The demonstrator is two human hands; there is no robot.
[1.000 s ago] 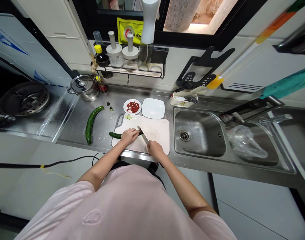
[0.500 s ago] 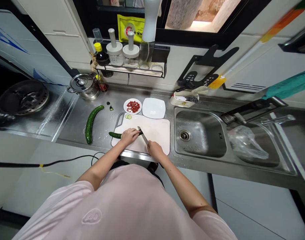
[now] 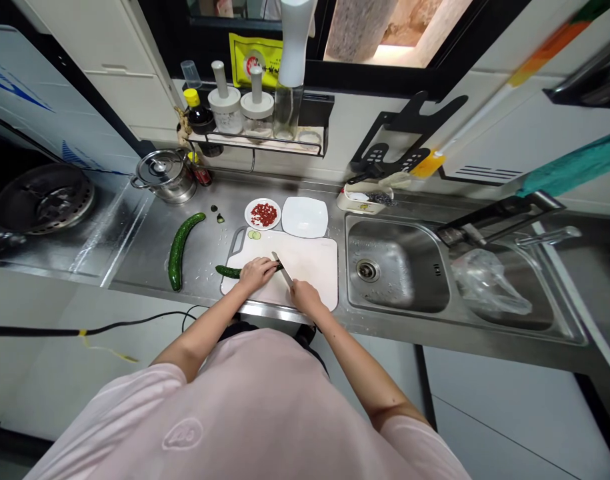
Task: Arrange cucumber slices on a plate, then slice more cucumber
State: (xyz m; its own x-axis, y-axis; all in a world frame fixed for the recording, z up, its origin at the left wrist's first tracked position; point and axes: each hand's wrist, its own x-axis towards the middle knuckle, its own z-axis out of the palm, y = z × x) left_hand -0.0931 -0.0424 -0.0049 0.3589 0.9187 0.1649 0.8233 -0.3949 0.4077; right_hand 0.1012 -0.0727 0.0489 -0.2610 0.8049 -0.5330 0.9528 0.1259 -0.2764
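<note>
My left hand [image 3: 257, 274] presses a cucumber [image 3: 228, 271] down on the white cutting board [image 3: 312, 267], fingers closed over it. The cucumber's left end sticks out past my palm and its right end shows by my fingertips. In my right hand [image 3: 305, 297] is a kitchen knife [image 3: 283, 268], its blade slanting across the cucumber's right end, close to my left fingers. Whether the edge is in the flesh I cannot tell. Pale cucumber slices [image 3: 254, 235] lie at the board's upper left. A whole cucumber [image 3: 181, 251] rests on the steel counter to the left.
Behind the board stand a plate of chopped red pieces [image 3: 263, 214] and a white square plate [image 3: 305, 217]. Small dark cucumber ends [image 3: 220, 218] lie on the counter. A sink [image 3: 399, 267] is at right, a lidded pot [image 3: 165, 175] and a wok [image 3: 42, 197] at left.
The whole view has shifted slightly. My hands, the knife and the cucumber keep nearly the same places on the board.
</note>
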